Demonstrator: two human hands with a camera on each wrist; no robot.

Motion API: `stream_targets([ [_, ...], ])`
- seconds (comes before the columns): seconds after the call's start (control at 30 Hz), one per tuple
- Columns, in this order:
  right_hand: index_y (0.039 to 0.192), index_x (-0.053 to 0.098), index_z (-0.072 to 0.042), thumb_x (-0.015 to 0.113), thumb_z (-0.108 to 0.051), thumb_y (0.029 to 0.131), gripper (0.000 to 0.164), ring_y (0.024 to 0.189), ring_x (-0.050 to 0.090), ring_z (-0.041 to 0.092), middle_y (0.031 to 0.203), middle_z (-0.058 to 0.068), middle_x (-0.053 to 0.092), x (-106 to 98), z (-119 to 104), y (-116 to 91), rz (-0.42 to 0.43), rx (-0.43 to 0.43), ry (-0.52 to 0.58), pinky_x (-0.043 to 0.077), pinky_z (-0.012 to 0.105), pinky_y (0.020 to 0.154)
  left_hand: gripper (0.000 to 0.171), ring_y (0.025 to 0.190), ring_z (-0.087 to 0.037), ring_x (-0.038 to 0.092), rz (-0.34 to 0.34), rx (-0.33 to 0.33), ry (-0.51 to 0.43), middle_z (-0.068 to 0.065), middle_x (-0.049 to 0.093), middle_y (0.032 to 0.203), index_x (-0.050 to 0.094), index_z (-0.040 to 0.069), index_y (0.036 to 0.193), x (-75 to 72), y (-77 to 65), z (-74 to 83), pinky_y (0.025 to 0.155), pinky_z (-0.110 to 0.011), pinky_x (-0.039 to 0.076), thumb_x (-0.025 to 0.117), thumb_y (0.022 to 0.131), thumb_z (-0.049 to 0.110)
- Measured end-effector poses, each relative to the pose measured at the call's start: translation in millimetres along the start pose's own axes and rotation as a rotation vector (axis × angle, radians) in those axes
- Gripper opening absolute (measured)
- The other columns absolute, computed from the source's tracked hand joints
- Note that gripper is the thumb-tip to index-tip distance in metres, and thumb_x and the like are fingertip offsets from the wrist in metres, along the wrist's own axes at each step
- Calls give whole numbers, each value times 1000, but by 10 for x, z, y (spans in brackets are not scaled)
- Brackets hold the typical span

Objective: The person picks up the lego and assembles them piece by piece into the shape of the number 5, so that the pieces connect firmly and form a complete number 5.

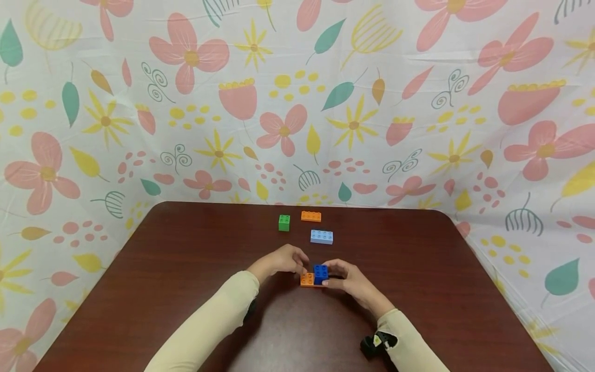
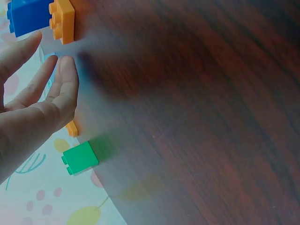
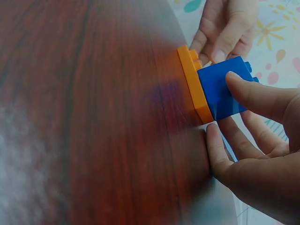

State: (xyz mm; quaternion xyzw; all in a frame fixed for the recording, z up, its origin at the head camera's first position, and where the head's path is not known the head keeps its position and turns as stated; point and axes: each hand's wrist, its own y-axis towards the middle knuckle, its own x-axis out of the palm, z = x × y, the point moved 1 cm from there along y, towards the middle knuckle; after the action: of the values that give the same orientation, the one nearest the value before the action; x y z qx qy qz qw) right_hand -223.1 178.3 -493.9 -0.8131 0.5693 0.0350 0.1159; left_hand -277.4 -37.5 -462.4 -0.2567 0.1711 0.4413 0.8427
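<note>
A blue building brick point(image 1: 321, 274) stands on the right part of a flat orange brick point(image 1: 307, 280), whose studs show on the left. My right hand point(image 1: 350, 281) pinches the blue brick; in the right wrist view the thumb point(image 3: 255, 93) lies against its near face, with the fingers around the other side. Just left of the orange brick is my left hand point(image 1: 285, 260). Its fingers point(image 2: 69, 77) are loosely bent, hold nothing, and appear a little apart from the bricks in the left wrist view.
Beyond the hands on the dark wooden table point(image 1: 200, 243) lie a light blue brick point(image 1: 322, 237), a green brick point(image 1: 284, 223) and another orange brick point(image 1: 311, 216). A flower-patterned cloth point(image 1: 297, 170) hangs behind the table's far edge.
</note>
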Motion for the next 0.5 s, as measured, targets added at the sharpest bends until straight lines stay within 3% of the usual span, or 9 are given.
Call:
stream_targets([
  [0.5,122,58,-4,75,-15,85,42,114,53,28,119,11,60,-9,33,30,10,5,-4,49,39,92,26,93,-22,62,180,49,-31,-11,68,100,68,1,109,-53,162,-21,84,-36,53,73,84,5],
])
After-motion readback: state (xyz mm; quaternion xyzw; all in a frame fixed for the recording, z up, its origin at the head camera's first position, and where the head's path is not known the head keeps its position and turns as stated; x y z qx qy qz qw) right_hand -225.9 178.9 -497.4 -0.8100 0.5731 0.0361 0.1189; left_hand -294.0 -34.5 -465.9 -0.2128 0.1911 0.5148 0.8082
